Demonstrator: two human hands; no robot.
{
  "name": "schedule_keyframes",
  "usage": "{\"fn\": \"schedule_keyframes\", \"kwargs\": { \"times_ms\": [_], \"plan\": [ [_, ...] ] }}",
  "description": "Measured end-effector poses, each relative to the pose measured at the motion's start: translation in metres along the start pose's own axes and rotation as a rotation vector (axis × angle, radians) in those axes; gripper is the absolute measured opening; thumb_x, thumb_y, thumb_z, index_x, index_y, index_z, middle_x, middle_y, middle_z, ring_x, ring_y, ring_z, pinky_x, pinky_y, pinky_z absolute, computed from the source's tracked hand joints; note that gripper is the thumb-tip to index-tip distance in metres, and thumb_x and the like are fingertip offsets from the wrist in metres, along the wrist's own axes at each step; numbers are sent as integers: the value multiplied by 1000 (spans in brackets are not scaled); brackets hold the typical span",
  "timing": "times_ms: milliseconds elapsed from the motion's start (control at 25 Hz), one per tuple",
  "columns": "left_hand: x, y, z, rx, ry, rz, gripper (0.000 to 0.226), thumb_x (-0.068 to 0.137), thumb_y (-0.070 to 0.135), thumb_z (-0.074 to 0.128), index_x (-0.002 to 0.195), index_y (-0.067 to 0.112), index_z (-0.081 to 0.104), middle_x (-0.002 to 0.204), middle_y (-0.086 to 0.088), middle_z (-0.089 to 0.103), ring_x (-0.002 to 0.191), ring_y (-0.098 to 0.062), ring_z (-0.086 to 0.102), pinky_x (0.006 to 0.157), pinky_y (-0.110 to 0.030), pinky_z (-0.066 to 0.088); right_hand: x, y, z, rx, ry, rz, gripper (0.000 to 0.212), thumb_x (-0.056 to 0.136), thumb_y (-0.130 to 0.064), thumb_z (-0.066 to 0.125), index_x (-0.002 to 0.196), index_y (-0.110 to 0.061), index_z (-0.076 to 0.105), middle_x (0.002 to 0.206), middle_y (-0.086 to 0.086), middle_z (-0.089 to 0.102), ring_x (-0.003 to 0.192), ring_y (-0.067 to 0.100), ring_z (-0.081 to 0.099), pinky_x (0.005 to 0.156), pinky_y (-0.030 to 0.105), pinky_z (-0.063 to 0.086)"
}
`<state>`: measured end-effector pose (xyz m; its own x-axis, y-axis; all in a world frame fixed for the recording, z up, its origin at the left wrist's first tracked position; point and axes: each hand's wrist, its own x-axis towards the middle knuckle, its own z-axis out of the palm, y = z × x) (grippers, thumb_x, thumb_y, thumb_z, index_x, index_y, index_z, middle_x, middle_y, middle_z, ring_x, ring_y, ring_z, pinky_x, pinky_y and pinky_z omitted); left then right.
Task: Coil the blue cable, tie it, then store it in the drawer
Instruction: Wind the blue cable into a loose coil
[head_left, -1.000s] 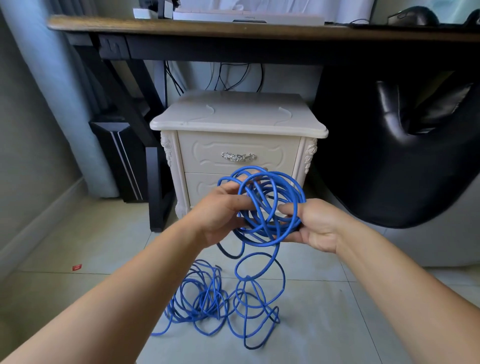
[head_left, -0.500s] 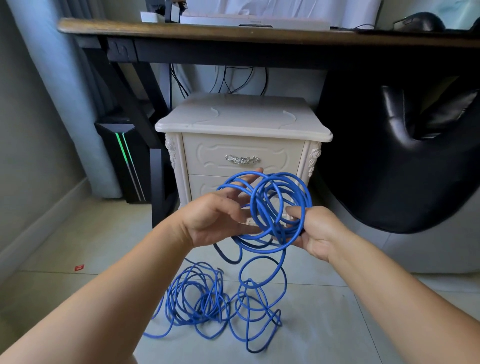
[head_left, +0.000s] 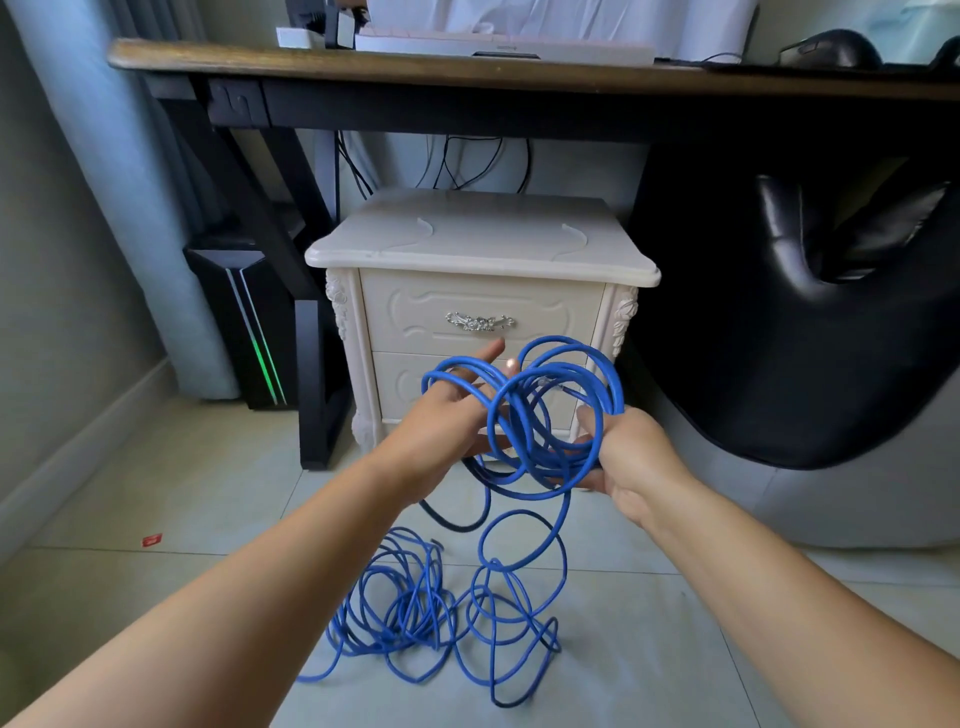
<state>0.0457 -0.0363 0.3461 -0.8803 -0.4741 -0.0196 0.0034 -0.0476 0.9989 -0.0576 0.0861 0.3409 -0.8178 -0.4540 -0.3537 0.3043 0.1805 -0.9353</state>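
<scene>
A long blue cable (head_left: 556, 415) is partly wound into several loops held up in front of me. My right hand (head_left: 626, 457) grips the right side of the coil, fingers closed around the strands. My left hand (head_left: 447, 415) has its fingers spread, with a fresh loop of the cable draped over them. The rest of the cable hangs down and lies in a loose tangle (head_left: 426, 613) on the floor tiles. Behind the coil stands a cream bedside cabinet (head_left: 483, 244); its top drawer (head_left: 415, 317) with a silver handle is closed, the lower drawer partly hidden by my hands.
A dark wooden desk (head_left: 467, 73) spans above the cabinet, its black leg (head_left: 311, 374) just left of it. A black computer tower (head_left: 244, 322) with a green light stands at left. A black bean-bag seat (head_left: 810, 338) fills the right. A small red scrap (head_left: 152, 540) lies on the floor.
My left hand has opened and lifted a new loop over the coil. The coil has risen slightly; more cable has been drawn off the floor pile.
</scene>
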Motion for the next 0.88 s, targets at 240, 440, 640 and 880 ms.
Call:
{"fn": "schedule_keyframes", "kwargs": {
  "times_ms": [240,440,640,880],
  "plan": [
    [7,-5,-7,118,-51,-213,32,89,25,70,111,2,68,105,-20,71,92,-26,71,87,-44,58,-4,6,4,-295,-167,-121,16,102,-13,44,91,-15,56,61,4,58,50,19,65,48,34,55],
    [3,-1,-4,196,35,-289,15,95,18,59,84,7,61,48,4,57,43,-9,55,49,-23,49,-6,1,4,-266,-297,-7,11,97,-22,58,98,-12,59,68,7,62,56,19,66,60,41,60],
    [3,-4,-4,417,166,-222,33,98,2,47,69,17,46,67,1,51,55,-9,55,54,-24,53,-13,-11,8,-445,-19,-477,29,87,-34,63,115,-26,60,110,-7,62,103,12,59,81,22,46],
    [6,-6,-1,1052,32,-83,24,93,-2,44,108,7,60,96,-5,61,85,-16,50,65,-22,36,-25,-6,19,-821,-275,-432,65,67,-48,68,129,-42,51,100,-24,47,120,6,38,100,32,42]
  ]
}}
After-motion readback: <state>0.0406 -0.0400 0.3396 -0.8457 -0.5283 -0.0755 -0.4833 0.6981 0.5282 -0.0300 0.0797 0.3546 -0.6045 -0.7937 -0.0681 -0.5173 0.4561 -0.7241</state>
